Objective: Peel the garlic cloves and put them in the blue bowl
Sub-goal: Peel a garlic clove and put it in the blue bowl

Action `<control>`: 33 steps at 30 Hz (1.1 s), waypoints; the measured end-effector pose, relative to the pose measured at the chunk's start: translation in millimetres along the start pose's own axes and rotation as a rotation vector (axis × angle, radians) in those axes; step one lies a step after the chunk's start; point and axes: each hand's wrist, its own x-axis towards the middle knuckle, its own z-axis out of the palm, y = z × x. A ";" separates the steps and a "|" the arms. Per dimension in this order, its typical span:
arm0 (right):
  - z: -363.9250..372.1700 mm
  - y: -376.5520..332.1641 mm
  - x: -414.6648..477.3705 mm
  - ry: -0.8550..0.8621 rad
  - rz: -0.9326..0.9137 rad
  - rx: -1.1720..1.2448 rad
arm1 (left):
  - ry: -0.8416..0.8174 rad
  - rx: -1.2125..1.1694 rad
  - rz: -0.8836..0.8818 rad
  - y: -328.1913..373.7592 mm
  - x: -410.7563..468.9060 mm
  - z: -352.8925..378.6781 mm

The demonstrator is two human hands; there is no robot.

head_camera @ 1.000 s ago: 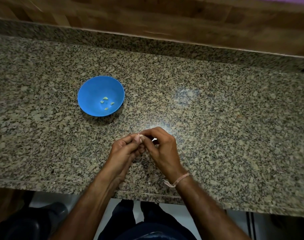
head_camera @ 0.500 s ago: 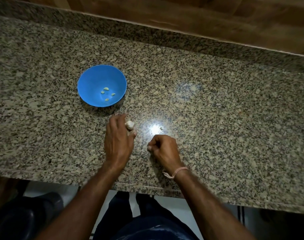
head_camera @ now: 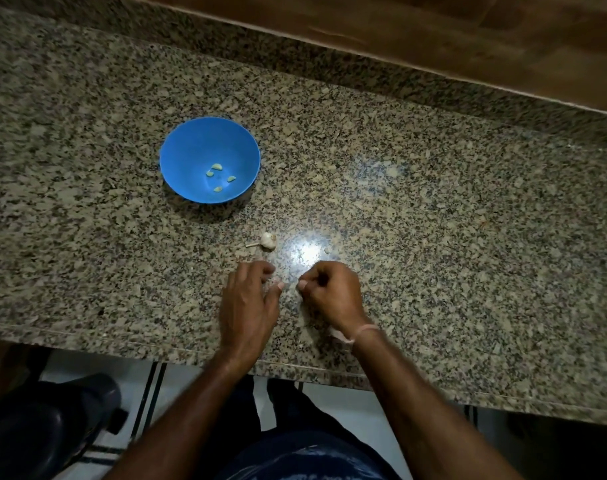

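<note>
The blue bowl (head_camera: 188, 157) stands on the granite counter at centre left, with several peeled garlic cloves (head_camera: 219, 178) lying in its bottom. The rest of a garlic bulb (head_camera: 268, 241), with a short stem, lies on the counter between the bowl and my hands. My left hand (head_camera: 248, 303) rests just in front of the bulb, apart from it, fingers loosely bent and holding nothing. My right hand (head_camera: 331, 294) sits beside it with its fingers curled in. A small pale piece that looks like a clove shows at the fingertips, and the rest is hidden.
A tiny pale scrap (head_camera: 327, 251) lies right of the bulb near a bright glare spot. The counter's front edge (head_camera: 295, 367) runs under my wrists. A wooden wall panel (head_camera: 433, 36) backs the counter. A dark stool (head_camera: 46, 431) stands below at left.
My hands were together working on the garlic. They separated, my left hand set the bulb on the counter and drew back toward me, and my right hand stayed curled.
</note>
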 end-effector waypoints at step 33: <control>-11.5 4.3 -35.3 0.018 -0.104 0.703 | -0.156 -0.629 -0.228 53.5 -6.8 -32.6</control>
